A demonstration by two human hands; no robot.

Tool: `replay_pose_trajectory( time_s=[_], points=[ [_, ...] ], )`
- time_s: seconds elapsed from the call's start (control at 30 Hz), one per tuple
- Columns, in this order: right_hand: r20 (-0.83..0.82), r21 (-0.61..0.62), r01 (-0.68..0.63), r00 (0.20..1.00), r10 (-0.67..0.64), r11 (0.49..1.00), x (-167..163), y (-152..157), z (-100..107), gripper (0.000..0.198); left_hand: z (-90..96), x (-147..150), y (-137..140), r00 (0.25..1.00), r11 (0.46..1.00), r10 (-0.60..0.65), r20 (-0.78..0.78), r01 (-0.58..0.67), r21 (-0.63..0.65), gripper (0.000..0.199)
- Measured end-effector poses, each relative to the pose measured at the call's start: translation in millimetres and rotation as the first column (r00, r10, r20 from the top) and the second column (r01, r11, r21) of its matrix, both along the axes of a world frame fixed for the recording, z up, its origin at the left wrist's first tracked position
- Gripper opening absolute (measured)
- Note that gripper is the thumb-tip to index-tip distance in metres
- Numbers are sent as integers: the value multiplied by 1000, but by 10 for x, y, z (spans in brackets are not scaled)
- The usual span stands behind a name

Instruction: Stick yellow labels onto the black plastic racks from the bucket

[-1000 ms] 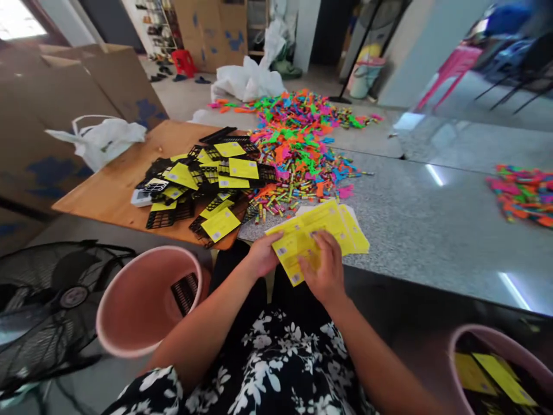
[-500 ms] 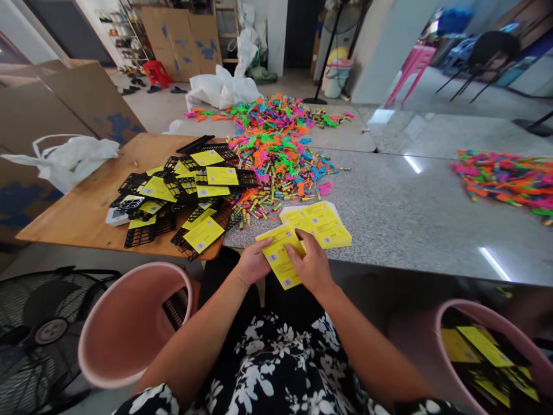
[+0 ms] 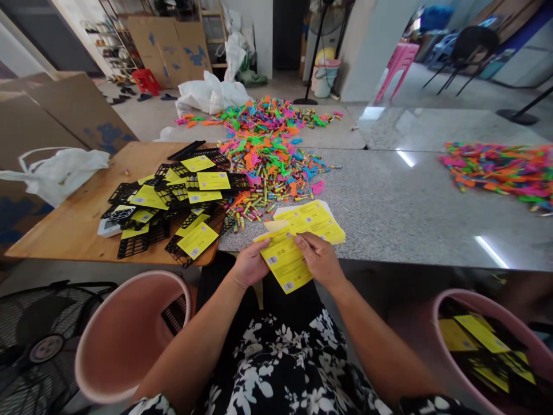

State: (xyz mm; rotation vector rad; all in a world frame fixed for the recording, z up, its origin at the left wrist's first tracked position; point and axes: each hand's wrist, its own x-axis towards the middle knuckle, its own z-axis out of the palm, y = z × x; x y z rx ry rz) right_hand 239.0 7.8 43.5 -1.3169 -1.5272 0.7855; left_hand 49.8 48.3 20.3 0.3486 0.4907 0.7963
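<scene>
Between my two hands, over my lap at the table's front edge, are yellow printed cards [image 3: 284, 260]. My left hand [image 3: 251, 264] grips their left edge, thumb on top and fingers beneath. On the right edge, my right hand [image 3: 320, 259] pinches them with the thumb over the print. A pale flap stands up at the cards' far edge. Just beyond lies a stack of yellow card sheets [image 3: 322, 222] on the grey speckled tabletop [image 3: 380, 202]. To the left, black plastic grid trays [image 3: 142, 242] with yellow cards are heaped on a wooden board [image 3: 52, 230].
Bright toy guns and small tubes [image 3: 272, 150] form a pile ahead, with another pile [image 3: 496, 173] at right. A pink bin [image 3: 116, 340] stands at lower left, another pink bin [image 3: 436, 323] with trays and cards at lower right. A black fan [image 3: 43, 346] is far left.
My right hand has shifted slightly right, and more of the printed card surface shows. A pale flap now rises at the cards' far edge. The whole view has turned a little.
</scene>
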Motion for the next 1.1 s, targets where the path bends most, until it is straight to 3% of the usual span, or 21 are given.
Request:
replay_pose_trajectory(
  time_s=[0.13, 0.27, 0.47, 0.73, 0.93, 1.1],
  points=[
    [-72, -61, -24, 997, 19, 998, 31, 7, -6, 35, 26, -1, 16, 999, 1000, 17, -31, -17, 2, 39],
    [-200, -95, 27, 979, -45, 995, 16, 40, -49, 36, 49, -23, 28, 998, 1000, 6, -69, -5, 6, 42],
    [-208, -105, 34, 977, -56, 994, -16, 51, -47, 32, 68, -24, 13, 994, 999, 21, -110, -18, 31, 39],
    [-556, -314, -128, 828, -73, 941, -21, 89, -125, 37, 72, -74, 34, 993, 999, 1, -116, 5, 47, 32],
    [-495, -264, -60, 865, -82, 963, -72, 109, -93, 37, 92, -119, 51, 996, 998, -21, -91, 26, 61, 30],
    [-616, -363, -137, 777, -127, 922, -96, 148, -105, 37, 84, -139, 56, 994, 998, -20, -111, 25, 51, 34]
  ],
)
